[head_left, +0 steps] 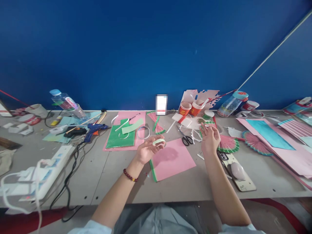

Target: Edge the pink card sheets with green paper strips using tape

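Note:
My left hand (147, 150), with a beaded bracelet at its wrist, is closed around a pale green and white roll of tape (159, 141) above the pink paper (173, 161). A green strip (153, 170) runs along that sheet's left edge. To the right, my right hand (211, 138) is raised with its fingertips pinched together; what they hold, if anything, is too small to make out. Black-handled scissors (187, 139) lie between the hands. Beside my right wrist lies a pink and green pleated paper fan (228, 143).
On the left are a white power strip (55, 169), a blue glue gun (95, 129) and a tilted plastic bottle (69, 103). Green paper (119, 141) lies behind my left hand. Red paper cups (185, 109) stand at the back. A phone (246, 182) carries a white mouse (238, 171).

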### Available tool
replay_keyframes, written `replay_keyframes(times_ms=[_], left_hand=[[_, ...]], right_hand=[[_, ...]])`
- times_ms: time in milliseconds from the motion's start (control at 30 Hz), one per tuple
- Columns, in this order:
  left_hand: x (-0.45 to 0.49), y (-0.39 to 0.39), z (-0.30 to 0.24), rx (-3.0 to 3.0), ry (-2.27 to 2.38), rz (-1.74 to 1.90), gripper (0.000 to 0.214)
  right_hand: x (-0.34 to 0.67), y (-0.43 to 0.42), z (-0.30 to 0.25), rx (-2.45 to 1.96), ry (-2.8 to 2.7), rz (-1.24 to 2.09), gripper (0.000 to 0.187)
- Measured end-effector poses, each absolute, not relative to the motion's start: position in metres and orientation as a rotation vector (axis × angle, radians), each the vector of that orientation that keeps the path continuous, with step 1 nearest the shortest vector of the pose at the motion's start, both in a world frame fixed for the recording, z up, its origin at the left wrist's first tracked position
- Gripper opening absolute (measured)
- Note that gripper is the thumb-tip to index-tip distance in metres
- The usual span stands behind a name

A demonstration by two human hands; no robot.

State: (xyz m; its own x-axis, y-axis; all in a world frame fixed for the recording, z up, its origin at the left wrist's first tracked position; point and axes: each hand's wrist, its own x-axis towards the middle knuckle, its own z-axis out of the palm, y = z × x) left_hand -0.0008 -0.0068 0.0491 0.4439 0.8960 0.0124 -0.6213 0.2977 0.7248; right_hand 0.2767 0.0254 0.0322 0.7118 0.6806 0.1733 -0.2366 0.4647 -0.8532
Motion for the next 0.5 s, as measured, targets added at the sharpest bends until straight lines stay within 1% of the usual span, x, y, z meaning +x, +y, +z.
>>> replay_keyframes(times_ms=[67, 167, 233, 300, 367, 500], left_hand=[[0.0, -0.007, 0.05, 0.757, 0.453, 1.047, 0.025], [0.001, -0.007, 0.051, 0.764, 0.452, 1.035, 0.025], [0.001, -0.007, 0.051, 0.753, 0.45, 1.036, 0.025], [0.001, -0.007, 0.051, 0.744, 0.44, 1.038, 0.025], [0.001, -0.008, 0.052, 0.734, 0.422, 1.036, 0.023], [0.001, -0.009, 0.053, 0.699, 0.391, 1.031, 0.018]], right_hand=[[0.274, 0.025, 0.03, -1.099, -0.831, 0.484, 0.018], [0.274, 0.024, 0.02, -1.411, -1.234, 0.259, 0.032], [0.274, 0.022, 0.016, -1.523, -1.39, 0.131, 0.041], [0.273, 0.019, 0.017, -1.599, -1.457, 0.022, 0.046], [0.27, 0.016, 0.022, -1.666, -1.467, -0.072, 0.044], [0.265, 0.014, 0.031, -1.64, -1.502, -0.217, 0.03]])
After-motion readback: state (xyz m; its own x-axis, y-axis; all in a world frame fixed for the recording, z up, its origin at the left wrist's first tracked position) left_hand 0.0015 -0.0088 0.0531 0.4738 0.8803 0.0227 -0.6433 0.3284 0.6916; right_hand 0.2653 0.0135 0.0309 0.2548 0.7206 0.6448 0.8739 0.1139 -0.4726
